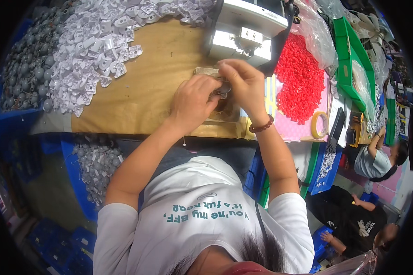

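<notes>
My left hand (193,100) is closed, thumb and fingers gripping a small grey round part (224,88) at the table's front edge. Close beside it, my right hand (247,85) is raised slightly, its thumb and forefinger pinched together above the part. Whatever that pinch holds is too small to make out. Under both hands lies a shallow box-like holder (222,123) with a brown inside, partly covered by the hands. The white machine (250,39) stands just beyond my right hand.
White plastic pieces (94,43) are heaped at the far left, beside a blue bin of grey balls (26,73). Small red parts (300,78) lie to the right, near a tape roll (319,125) and a green crate (353,68). Two other people sit farther right.
</notes>
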{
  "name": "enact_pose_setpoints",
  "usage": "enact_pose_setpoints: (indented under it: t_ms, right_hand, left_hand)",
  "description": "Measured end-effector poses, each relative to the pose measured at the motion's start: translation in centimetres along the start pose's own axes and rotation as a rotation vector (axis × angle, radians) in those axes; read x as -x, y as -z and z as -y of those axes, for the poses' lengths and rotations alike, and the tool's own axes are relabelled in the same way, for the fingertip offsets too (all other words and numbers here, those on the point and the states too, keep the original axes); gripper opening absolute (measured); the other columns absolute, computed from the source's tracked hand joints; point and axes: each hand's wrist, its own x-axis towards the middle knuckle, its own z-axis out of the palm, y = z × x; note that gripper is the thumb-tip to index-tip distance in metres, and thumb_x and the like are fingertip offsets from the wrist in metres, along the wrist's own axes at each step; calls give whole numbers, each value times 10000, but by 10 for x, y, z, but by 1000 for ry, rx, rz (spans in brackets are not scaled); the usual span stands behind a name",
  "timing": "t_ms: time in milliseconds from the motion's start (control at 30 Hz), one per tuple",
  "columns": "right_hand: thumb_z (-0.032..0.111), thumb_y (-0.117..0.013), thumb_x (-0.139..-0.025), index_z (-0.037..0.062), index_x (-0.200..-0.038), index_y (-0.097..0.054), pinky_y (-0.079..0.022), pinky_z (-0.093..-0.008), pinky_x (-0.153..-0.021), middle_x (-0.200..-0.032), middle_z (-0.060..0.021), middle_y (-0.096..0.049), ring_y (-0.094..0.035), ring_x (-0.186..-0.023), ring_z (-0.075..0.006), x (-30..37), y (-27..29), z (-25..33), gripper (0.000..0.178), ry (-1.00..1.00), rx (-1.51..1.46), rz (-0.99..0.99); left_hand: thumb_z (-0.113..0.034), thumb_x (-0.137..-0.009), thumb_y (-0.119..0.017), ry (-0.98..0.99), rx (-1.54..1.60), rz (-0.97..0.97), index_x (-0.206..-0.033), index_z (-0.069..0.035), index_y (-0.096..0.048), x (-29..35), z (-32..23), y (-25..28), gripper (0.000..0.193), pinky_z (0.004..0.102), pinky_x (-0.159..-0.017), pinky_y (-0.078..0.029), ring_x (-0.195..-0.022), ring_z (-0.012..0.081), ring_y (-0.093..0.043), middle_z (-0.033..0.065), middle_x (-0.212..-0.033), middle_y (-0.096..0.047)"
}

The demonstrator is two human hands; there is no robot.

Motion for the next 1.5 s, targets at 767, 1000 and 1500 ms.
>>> enact_pose_setpoints:
  t_ms: [767, 1000, 1500]
  right_hand:
    - [130, -573, -1011, -48, -1206, -632, -540, -278, -863, -1031, -99, -688, -664, -935, -155, -14, 134, -28, 270, -149, -78, -39]
    - [160, -597, -999, 14, -1217, -652, -528, -280, -844, -1119, -70, -684, -646, -1004, -144, -3, 200, -60, 268, -41, 645, 26]
    - [60, -598, -893, 48, -1029, -663, -494, -429, -816, -1004, -159, -630, -613, -946, -357, -6, 190, -68, 151, 204, 1361, 81]
  left_hand:
    - [73, -863, -596, 890, 78, -325, -1237, 2, -512, 288, 90, 225, 390, 320, -866, -541, -1054, 200, -646, 127, -1150, -634]
    - [-15, -839, -661, 1236, -39, -108, -1175, -46, -592, 493, 132, 160, 345, 308, -843, -528, -963, 220, -662, 108, -1084, -665]
    - [-55, -780, -681, 27, -675, -153, -997, -59, -645, 45, 101, 160, 220, 420, -850, -486, -971, 310, -586, 96, -999, -624]
